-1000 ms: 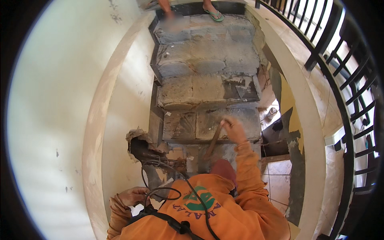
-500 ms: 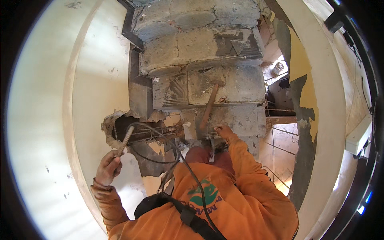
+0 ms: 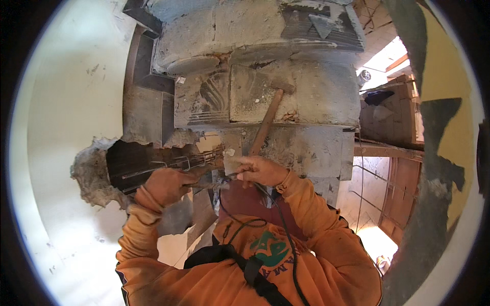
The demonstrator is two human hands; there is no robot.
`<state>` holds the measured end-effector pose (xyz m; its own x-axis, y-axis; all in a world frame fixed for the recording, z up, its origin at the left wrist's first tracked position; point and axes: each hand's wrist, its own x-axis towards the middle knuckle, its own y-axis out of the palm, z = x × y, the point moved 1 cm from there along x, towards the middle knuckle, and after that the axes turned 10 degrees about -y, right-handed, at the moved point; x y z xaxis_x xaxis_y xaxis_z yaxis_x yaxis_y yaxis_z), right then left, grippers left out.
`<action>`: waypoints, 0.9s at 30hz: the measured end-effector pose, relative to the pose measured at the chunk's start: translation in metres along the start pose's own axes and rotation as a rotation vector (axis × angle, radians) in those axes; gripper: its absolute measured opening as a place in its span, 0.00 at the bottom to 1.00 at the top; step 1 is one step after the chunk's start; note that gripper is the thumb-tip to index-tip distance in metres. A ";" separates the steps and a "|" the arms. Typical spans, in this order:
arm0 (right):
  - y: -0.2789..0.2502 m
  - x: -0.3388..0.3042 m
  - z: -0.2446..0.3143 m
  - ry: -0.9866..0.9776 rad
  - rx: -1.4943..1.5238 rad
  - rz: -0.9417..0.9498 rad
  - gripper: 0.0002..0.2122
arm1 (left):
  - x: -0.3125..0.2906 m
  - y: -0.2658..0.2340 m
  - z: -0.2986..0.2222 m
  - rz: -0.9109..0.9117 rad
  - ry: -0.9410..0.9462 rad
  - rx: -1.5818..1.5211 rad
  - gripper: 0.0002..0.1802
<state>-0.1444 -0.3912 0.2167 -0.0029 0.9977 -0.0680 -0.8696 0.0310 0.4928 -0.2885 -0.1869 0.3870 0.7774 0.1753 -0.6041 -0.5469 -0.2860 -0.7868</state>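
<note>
My left hand point(image 3: 168, 187) is closed around a short, pale ribbed rod point(image 3: 208, 185), which points right across my lap. Its exact kind is unclear. My right hand point(image 3: 263, 171) is just beyond the rod's tip, with its fingers curled together; whatever they may pinch is too small to make out. A black cable point(image 3: 286, 229) passes beneath the right fingers and runs down over my orange shirt. Near my left hand, exposed steel bars point(image 3: 191, 161) stick out of a broken hole in the wall point(image 3: 92, 171).
A hammer point(image 3: 268, 120) with a wooden handle lies on the bare concrete steps point(image 3: 316, 97) ahead. On a higher step rests a grey triangular piece point(image 3: 320, 25). The stair's right side drops to a lower area, where wooden boards point(image 3: 400, 199) and thin bars show.
My left hand has swung right and inward with the rod, from beside the wall to near my right hand. The right hand has shifted slightly left. The cable loop has dropped, and the view has shifted.
</note>
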 end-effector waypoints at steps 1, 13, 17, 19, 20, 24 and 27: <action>-0.010 -0.002 -0.012 0.110 -0.104 0.068 0.24 | 0.006 0.009 0.016 0.080 0.023 -0.065 0.14; -0.140 -0.003 -0.193 0.115 -0.432 -0.703 0.24 | 0.138 0.146 0.064 -0.194 -0.204 -1.492 0.12; -0.153 0.021 -0.200 -0.131 0.184 -0.882 0.26 | 0.240 0.178 0.024 -0.227 -0.038 -1.801 0.13; -0.164 0.031 -0.201 -0.164 0.244 -0.754 0.27 | 0.294 0.200 0.029 -0.209 0.077 -1.809 0.14; -0.168 0.036 -0.202 -0.178 0.275 -0.696 0.27 | 0.311 0.201 0.023 -0.228 0.087 -1.815 0.13; -0.164 0.058 -0.200 -0.241 0.414 -0.628 0.21 | 0.352 0.193 0.010 -0.279 0.098 -1.830 0.12; -0.166 0.043 -0.198 -0.226 0.301 -0.721 0.17 | 0.377 0.203 0.008 -0.295 0.124 -1.859 0.11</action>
<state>-0.0983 -0.3655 -0.0401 0.6349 0.7134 -0.2966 -0.4493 0.6533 0.6094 -0.1089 -0.1713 -0.0009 0.8324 0.3670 -0.4153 0.5116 -0.7968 0.3214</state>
